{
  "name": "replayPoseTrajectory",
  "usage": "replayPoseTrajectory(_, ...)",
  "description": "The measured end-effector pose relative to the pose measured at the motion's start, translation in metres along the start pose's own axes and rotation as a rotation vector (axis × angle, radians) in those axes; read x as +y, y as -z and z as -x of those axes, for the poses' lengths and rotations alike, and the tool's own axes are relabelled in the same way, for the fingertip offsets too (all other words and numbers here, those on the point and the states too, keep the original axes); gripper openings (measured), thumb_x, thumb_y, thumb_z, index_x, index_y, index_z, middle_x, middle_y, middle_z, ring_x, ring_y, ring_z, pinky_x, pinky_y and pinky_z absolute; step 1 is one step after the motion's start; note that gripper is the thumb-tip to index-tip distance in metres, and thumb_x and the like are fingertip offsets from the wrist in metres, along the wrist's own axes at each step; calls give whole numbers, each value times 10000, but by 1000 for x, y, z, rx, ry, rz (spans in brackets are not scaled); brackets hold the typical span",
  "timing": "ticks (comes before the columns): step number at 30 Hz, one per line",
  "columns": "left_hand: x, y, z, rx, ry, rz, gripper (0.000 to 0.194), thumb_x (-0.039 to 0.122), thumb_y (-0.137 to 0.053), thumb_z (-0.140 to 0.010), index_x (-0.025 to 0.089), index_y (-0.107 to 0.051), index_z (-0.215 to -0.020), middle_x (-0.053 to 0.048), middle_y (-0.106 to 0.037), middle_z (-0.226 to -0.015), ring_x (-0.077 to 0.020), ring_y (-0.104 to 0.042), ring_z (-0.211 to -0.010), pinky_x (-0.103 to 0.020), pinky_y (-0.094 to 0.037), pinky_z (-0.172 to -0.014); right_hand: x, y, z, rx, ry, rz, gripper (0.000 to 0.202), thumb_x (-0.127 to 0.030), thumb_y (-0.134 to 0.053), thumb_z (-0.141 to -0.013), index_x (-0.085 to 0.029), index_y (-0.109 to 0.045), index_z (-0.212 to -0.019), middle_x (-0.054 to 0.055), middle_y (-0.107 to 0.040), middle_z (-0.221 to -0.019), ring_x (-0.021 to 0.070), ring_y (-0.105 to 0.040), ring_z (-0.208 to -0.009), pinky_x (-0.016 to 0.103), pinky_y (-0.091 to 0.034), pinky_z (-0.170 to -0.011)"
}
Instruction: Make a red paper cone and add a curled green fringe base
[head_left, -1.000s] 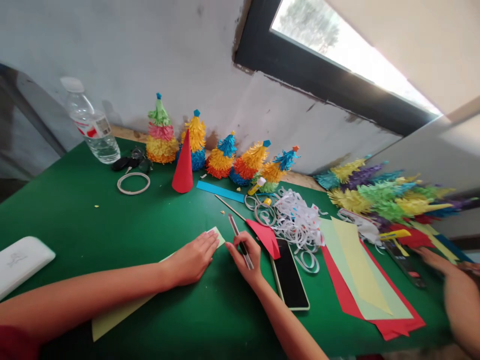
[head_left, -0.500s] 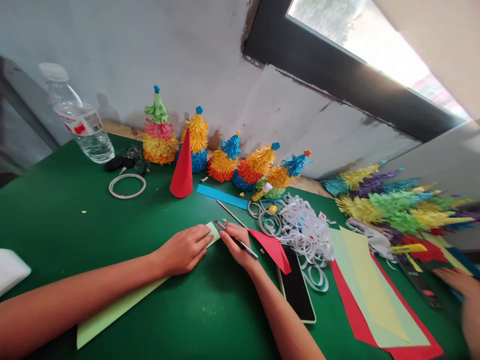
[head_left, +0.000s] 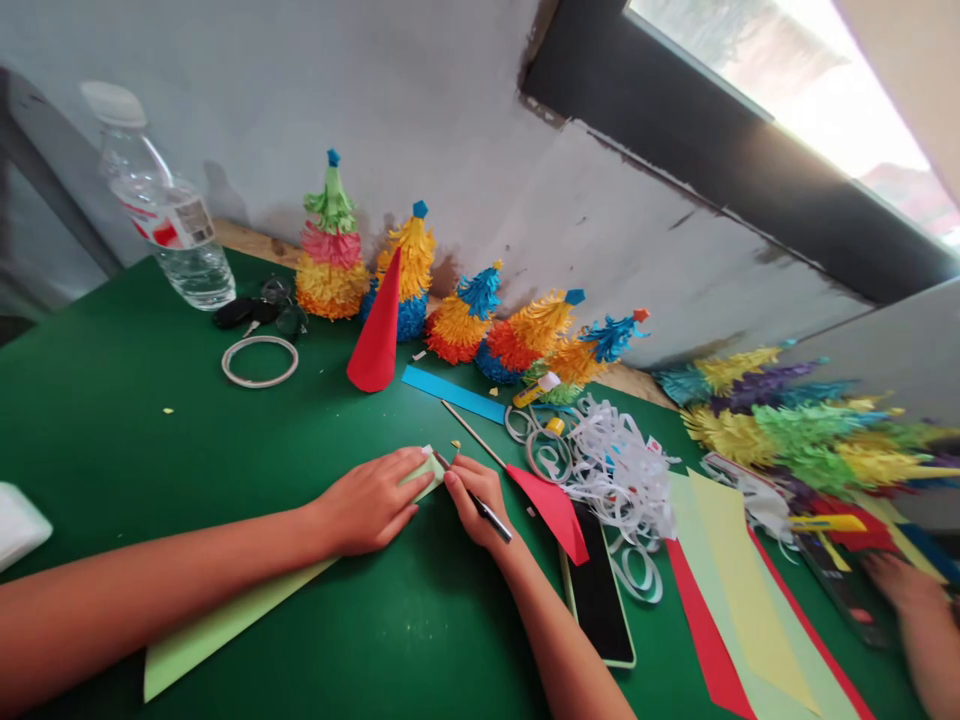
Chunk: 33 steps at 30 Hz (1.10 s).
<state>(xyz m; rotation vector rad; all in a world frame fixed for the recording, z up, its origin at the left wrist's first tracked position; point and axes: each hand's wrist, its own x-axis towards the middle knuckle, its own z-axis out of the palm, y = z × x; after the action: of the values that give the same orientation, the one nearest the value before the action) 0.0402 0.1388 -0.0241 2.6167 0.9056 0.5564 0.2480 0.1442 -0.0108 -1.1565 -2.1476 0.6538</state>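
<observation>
A long light-green paper strip (head_left: 225, 622) lies slantwise on the green table (head_left: 112, 470). Pressed flat over its upper part is my left hand (head_left: 379, 500), fingers extended, with a small white bit showing by the fingertips. My right hand (head_left: 474, 498) pinches a dark pen (head_left: 489, 517), whose upper end points at the strip's far tip, just right of my left fingers. A thin stick (head_left: 474, 433) and a red paper piece (head_left: 551, 510) lie beyond my right hand. Behind my left hand, a red paper cone (head_left: 377, 335) stands upright.
Fringed paper trees (head_left: 331, 245) line the wall. A water bottle (head_left: 176, 220), keys and a tape ring (head_left: 259, 361) stand or lie left. Curled white strips (head_left: 622, 465), a phone (head_left: 600, 595) and coloured sheets (head_left: 742, 590) lie right. Another person's hand (head_left: 904, 585) is at the right edge.
The view has shifted slightly. My right hand and the pen have turned a little at the strip's tip. A small white bit now shows by my left fingertips.
</observation>
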Motion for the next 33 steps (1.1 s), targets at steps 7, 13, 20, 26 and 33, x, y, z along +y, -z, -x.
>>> replayPoseTrajectory(7, -1, -5, 1, 17, 9, 20, 425, 210, -470, -900, 135, -454, -1318, -182, -416, -1445, -292, -338, -1381, -449, -355, -1111, -2, 1, -1, -76, 29, 97, 424, -313, -345, -981, -196, -393, -577, -7, -398, -602, 111, -386, -536, 260, -291, -531)
replayPoseTrajectory(13, -1, -4, 1, -6, 10, -1, 466, 212, -478, -896, 123, -428, -1351, -192, -408, -1449, -300, -331, -1383, -444, -350, -1115, 0, 5, -1, -145, 27, 78, 380, -332, -295, -990, -202, -427, -659, 12, -482, -657, 130, -445, -592, 262, -333, -575)
replayPoseTrajectory(20, 0, -3, 0, -34, 11, -22, 519, 249, -504, -880, 105, -417, -1371, -187, -395, -1463, -300, -314, -1391, -436, -326, -1128, 2, 2, -4, -104, 44, 126, 423, -304, -271, -986, -206, -330, -579, 6, -406, -607, 134, -406, -577, 277, -305, -563)
replayPoseTrajectory(26, -1, -3, 0, -54, 44, -35, 575, 306, -479, -886, 52, -380, -1393, -185, -398, -1467, -281, -324, -1389, -412, -298, -1144, 3, -1, -4, -104, 79, 144, 404, -277, -282, -975, -207, -309, -578, 9, -410, -609, 142, -407, -592, 285, -307, -596)
replayPoseTrajectory(33, 1, -1, 2, -79, 40, -28, 756, 440, -541, -832, 43, -305, -1430, -192, -345, -1497, -292, -279, -1409, -399, -253, -1159, -1, 3, 0, -115, 76, 132, 395, -254, -292, -966, -211, -290, -573, 5, -395, -598, 143, -384, -576, 291, -289, -581)
